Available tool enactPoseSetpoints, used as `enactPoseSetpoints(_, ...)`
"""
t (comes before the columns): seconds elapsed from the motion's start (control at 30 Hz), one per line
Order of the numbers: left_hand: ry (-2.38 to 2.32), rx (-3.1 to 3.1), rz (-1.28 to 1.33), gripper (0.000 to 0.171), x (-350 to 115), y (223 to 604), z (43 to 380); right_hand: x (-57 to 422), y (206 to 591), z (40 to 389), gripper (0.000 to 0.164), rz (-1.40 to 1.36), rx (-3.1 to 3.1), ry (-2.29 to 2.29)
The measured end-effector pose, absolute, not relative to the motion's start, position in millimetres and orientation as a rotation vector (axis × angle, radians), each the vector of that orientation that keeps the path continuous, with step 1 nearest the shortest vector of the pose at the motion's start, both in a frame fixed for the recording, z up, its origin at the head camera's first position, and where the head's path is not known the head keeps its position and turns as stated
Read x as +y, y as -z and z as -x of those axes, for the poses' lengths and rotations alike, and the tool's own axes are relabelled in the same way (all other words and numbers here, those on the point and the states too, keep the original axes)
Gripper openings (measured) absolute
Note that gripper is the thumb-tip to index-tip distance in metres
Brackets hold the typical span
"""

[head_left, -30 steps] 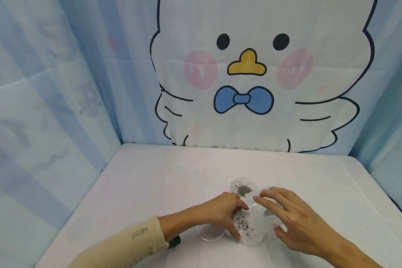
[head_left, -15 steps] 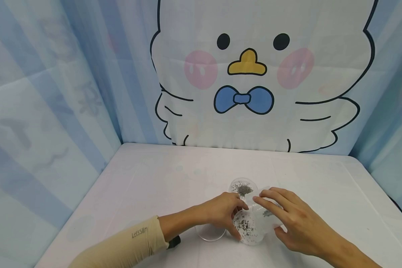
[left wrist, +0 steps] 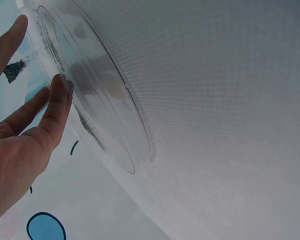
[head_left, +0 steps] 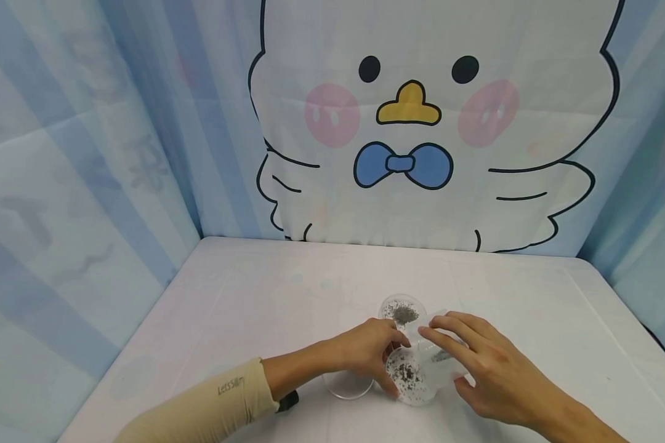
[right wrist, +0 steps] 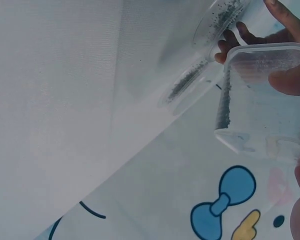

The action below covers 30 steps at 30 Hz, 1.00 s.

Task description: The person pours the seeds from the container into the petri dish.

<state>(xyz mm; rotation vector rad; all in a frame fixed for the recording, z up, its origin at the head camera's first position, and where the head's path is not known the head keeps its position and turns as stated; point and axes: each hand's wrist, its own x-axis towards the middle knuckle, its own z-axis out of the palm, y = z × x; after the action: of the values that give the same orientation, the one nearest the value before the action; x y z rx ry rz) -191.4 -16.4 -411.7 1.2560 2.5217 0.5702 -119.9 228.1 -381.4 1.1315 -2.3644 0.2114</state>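
Note:
My right hand (head_left: 476,360) holds a clear plastic box (right wrist: 262,120) tilted on its side, thumb on one wall. Dark granules (right wrist: 224,102) lie along a wall of the box. Below its opening sits the nearer petri dish (head_left: 411,384), scattered with dark granules. My left hand (head_left: 368,351) grips that dish at its left side, thumb at the front rim and curled fingers at the back. Right behind is a second petri dish (head_left: 390,303) with a dark heap of granules. A third clear dish (head_left: 348,386) stands under my left wrist, partly hidden.
The white-covered table (head_left: 277,283) reaches back to a curtain (head_left: 404,215) printed with a cartoon face and blue bow. More curtains (head_left: 61,184) close off the sides. A black item (head_left: 288,400) shows under my left sleeve.
Inside the box, the granules have shifted into a longer strip, and the box's tilt differs slightly. Both hands stay almost in place, and the dishes have not moved.

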Motion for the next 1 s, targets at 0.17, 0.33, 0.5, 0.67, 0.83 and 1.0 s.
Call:
enactPoseSetpoints(0.17,-0.572,2.520,-1.260,0.077,-16.5,411.8,191.2,226.9,380.0,119.5,0.100,-1.130,-2.362,-0.209)
enactPoseSetpoints(0.33,-0.582,2.520,-1.262,0.076,-16.1,412.0,191.8,226.3,380.0,119.2,0.101,-1.129,-2.361,-0.213)
enactPoseSetpoints(0.5,-0.587,2.520,-1.256,0.075,-15.9,412.0,192.0,225.5,379.8,119.3,0.100,-1.138,-2.347,-0.220)
enactPoseSetpoints(0.67,-0.594,2.515,-1.252,0.076,-16.6,413.5,191.9,225.5,379.2,118.8,0.100,-1.133,-2.348,-0.212)
enactPoseSetpoints(0.83,-0.585,2.517,-1.250,0.078,-17.5,414.3,191.1,225.8,378.8,118.5,0.100,-1.131,-2.356,-0.203)
enactPoseSetpoints(1.0,-0.581,2.517,-1.246,0.078,-17.2,413.5,190.8,226.3,378.8,118.4,0.100,-1.133,-2.356,-0.201)
